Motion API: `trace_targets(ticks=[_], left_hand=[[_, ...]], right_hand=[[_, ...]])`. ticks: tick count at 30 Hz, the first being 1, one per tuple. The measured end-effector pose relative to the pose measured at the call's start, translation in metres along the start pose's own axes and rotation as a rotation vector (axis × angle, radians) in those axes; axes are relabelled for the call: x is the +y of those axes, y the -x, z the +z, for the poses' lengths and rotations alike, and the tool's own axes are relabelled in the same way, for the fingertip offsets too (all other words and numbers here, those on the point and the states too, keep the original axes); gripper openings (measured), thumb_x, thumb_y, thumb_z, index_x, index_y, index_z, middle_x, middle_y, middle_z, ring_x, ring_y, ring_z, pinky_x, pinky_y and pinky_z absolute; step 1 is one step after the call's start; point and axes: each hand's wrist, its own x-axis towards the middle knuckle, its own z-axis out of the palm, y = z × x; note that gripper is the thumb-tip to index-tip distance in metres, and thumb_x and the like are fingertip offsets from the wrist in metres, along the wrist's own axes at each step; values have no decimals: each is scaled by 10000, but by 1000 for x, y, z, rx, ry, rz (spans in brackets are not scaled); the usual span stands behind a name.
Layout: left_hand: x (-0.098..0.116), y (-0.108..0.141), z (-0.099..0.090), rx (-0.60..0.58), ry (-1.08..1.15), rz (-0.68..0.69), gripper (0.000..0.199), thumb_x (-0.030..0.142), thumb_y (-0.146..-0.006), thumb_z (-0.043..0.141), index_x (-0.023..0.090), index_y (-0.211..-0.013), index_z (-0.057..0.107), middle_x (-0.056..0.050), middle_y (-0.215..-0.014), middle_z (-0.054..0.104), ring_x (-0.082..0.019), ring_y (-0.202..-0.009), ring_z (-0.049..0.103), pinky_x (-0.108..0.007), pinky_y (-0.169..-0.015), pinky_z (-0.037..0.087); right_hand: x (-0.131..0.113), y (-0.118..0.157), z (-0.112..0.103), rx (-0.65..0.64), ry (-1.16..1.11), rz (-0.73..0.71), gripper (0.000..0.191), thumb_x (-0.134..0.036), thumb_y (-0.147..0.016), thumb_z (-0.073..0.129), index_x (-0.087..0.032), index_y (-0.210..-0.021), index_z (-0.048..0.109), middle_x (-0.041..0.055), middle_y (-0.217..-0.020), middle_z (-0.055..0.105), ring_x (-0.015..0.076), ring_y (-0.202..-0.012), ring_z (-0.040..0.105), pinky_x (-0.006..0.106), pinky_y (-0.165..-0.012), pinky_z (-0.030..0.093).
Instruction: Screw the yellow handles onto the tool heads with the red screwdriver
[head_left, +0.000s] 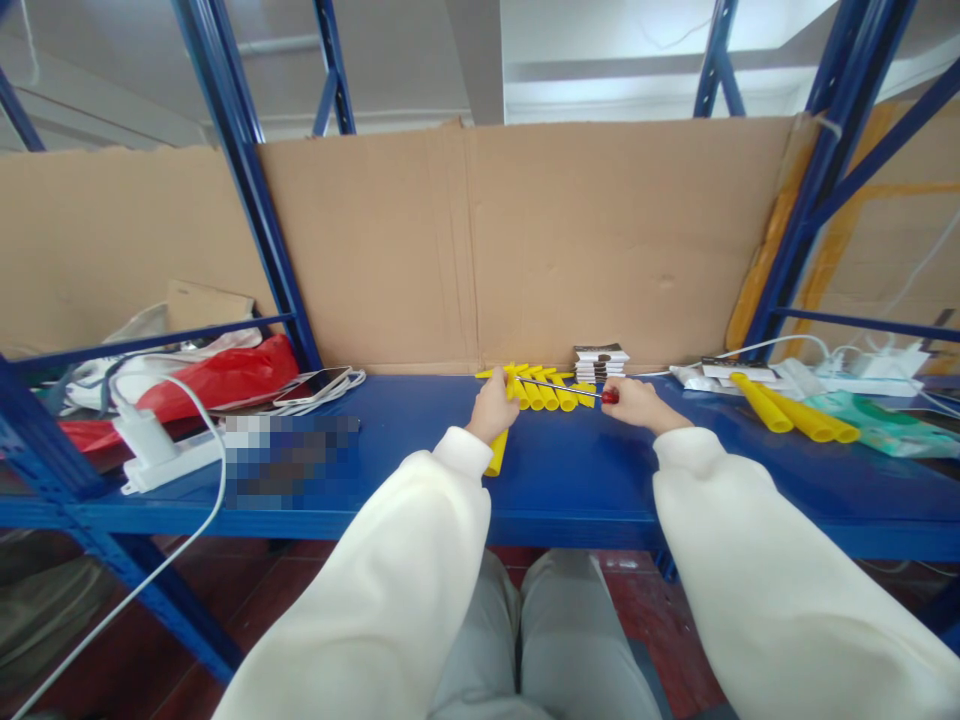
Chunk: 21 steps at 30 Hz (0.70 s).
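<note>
My left hand (pixel 493 406) is closed around a yellow tapered tube (pixel 496 456), whose wide end points toward me below the fist. My right hand (pixel 637 403) grips the red handle of a screwdriver (pixel 559 385). Its metal shaft runs leftward over the table, with the tip close to my left fingers; whether it touches anything there is too small to tell. Behind the shaft, several more yellow tubes (pixel 550 399) lie side by side in a slanted row. A stack of small black-and-white boxes or cards (pixel 600 362) stands just beyond my right hand.
More yellow tubes (pixel 795 416) lie at right, near a green plastic bag (pixel 892 425) and white cables. At left sit a white power strip (pixel 169 458), a red bag (pixel 225 380) and a phone (pixel 309 386). A cardboard panel (pixel 600 240) closes off the blue table's (pixel 420 450) back.
</note>
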Motion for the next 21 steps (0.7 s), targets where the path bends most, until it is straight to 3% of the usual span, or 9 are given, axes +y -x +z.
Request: trace_targets(ticks=[8, 16, 21], left_hand=[[1, 1, -1, -13, -3, 12, 341, 119, -862, 668, 207, -1168, 548, -130, -1244, 718, -235, -1029, 756, -312, -904, 550], [-1, 0, 0, -5, -17, 23, 346, 122, -848, 681, 222, -1153, 551, -108, -1212, 729, -229, -993, 761, -323, -917, 549], [-1, 0, 1, -4, -18, 24, 345, 123, -850, 683, 226, -1154, 556, -105, -1204, 731, -228, -990, 760, -319, -904, 555]], right_hand=[[-2, 2, 0, -51, -24, 30, 84, -202, -739, 653, -237, -765, 581, 36, -772, 723, 194, -702, 629, 269, -632, 394], [-4, 2, -5, 56, 26, 39, 49, -196, -754, 616, -228, -782, 593, 44, -823, 738, 223, -778, 651, 310, -739, 397], [-2, 2, -3, 14, 19, 46, 58, -197, -752, 643, -233, -774, 603, 57, -774, 723, 215, -720, 636, 280, -638, 381]])
